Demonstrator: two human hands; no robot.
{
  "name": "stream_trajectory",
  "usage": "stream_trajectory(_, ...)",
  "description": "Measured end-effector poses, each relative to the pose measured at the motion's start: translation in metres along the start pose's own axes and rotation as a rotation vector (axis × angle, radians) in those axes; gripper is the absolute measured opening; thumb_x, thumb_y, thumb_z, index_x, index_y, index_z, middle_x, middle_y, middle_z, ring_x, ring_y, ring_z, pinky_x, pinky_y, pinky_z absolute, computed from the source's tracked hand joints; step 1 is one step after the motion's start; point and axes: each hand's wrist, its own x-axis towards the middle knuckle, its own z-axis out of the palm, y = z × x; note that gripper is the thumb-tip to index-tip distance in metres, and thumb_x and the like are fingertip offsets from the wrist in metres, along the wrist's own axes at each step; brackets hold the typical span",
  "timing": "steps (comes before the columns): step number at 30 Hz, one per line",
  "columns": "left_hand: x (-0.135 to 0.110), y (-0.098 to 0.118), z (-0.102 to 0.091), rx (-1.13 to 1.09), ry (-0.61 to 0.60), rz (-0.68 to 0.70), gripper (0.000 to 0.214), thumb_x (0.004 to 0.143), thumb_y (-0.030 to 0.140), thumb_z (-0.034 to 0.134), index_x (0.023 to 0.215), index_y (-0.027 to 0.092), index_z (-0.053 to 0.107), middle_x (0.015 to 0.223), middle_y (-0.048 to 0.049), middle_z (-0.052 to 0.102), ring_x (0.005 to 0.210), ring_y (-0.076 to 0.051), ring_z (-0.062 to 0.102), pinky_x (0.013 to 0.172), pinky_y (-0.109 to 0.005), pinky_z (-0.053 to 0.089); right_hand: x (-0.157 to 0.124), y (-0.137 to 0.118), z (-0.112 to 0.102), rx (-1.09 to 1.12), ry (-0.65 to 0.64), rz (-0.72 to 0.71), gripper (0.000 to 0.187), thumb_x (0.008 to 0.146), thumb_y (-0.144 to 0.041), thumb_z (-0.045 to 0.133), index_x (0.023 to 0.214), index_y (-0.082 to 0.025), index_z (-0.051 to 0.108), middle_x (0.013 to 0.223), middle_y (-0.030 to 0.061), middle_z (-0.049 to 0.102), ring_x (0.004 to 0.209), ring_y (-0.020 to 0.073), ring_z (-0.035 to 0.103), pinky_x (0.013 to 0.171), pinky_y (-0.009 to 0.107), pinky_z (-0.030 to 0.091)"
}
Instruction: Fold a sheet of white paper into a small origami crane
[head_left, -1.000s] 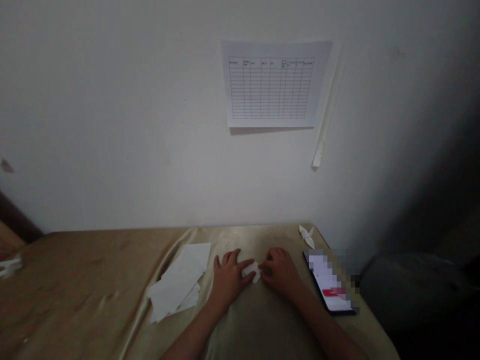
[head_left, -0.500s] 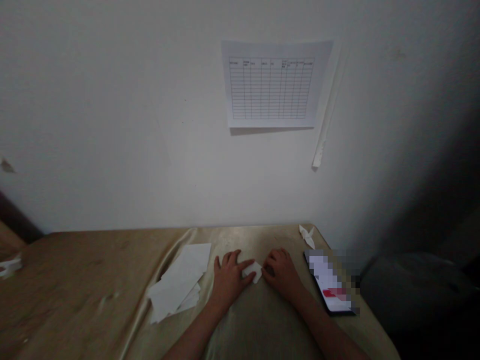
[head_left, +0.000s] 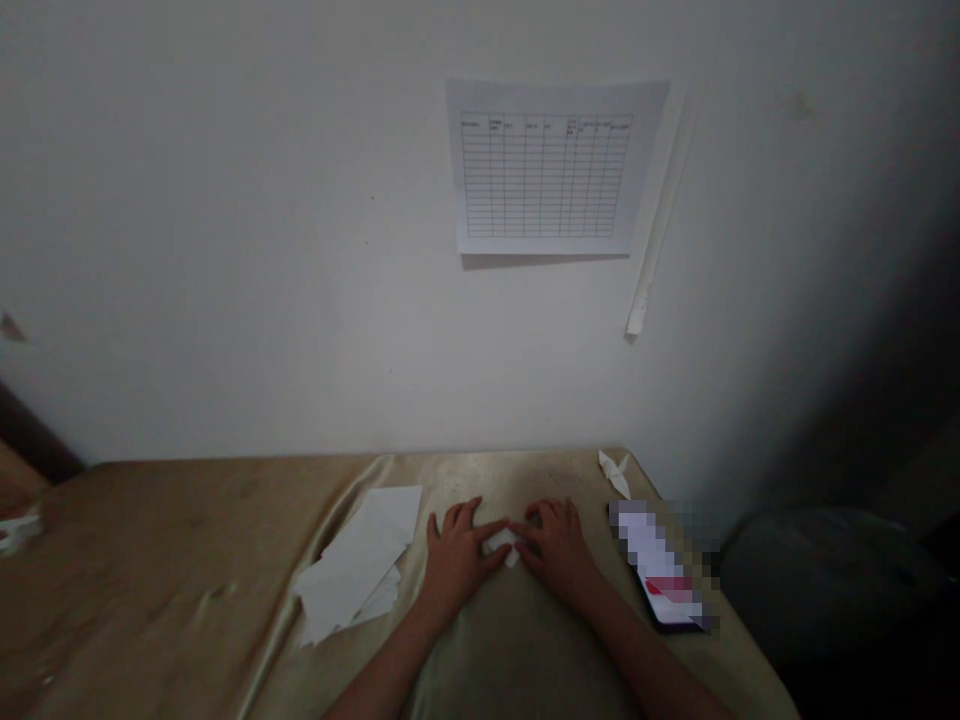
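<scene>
A small folded piece of white paper (head_left: 501, 543) lies on the tan tablecloth (head_left: 187, 560) between my hands. My left hand (head_left: 454, 556) rests flat on the cloth, fingers spread, its index finger pressing the paper's left part. My right hand (head_left: 553, 543) has its fingers curled down onto the paper's right side and covers part of it. Both hands press the paper against the table.
A loose stack of white paper sheets (head_left: 357, 563) lies left of my hands. A phone (head_left: 663, 580) with a lit screen lies to the right. A small folded paper figure (head_left: 614, 472) sits near the far right corner. A table chart (head_left: 545, 170) hangs on the wall.
My right hand has slid left over the folded paper, covering more of it. My left hand has stayed in place.
</scene>
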Motion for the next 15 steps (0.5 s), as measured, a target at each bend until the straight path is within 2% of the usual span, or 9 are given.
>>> stream_trajectory(6,-0.001,0.001,-0.002,-0.006,0.02,0.006,0.042,0.084,0.058,0.067,0.125,0.055,0.062,0.153,-0.0018,0.047,0.14,-0.033,0.039,0.115,-0.069,0.015,0.004,-0.006,-0.006,-0.019,-0.008,0.021,0.035,0.089,-0.034,0.067,0.123,-0.042,0.067,0.118,0.0063,0.061,0.121,0.0287,0.05,0.116,0.062,0.013)
stream_trajectory(10,-0.001,0.001,-0.002,-0.008,0.021,0.0,0.043,0.082,0.058,0.068,0.125,0.054,0.063,0.153,-0.0043,0.047,0.14,-0.034,0.039,0.114,-0.07,0.015,0.004,-0.007,-0.011,-0.003,0.009,0.033,0.028,0.087,-0.034,0.069,0.115,-0.039,0.072,0.113,0.0067,0.062,0.118,0.0283,0.052,0.116,0.061,0.013)
stream_trajectory(15,-0.001,0.001,-0.002,-0.007,0.014,-0.007,0.042,0.083,0.056,0.067,0.125,0.054,0.063,0.152,-0.0031,0.047,0.141,-0.034,0.038,0.115,-0.07,0.014,0.0,-0.004,-0.019,-0.016,0.032,0.013,0.016,0.084,-0.038,0.071,0.099,-0.036,0.077,0.107,0.0054,0.063,0.113,0.0264,0.053,0.118,0.062,0.005)
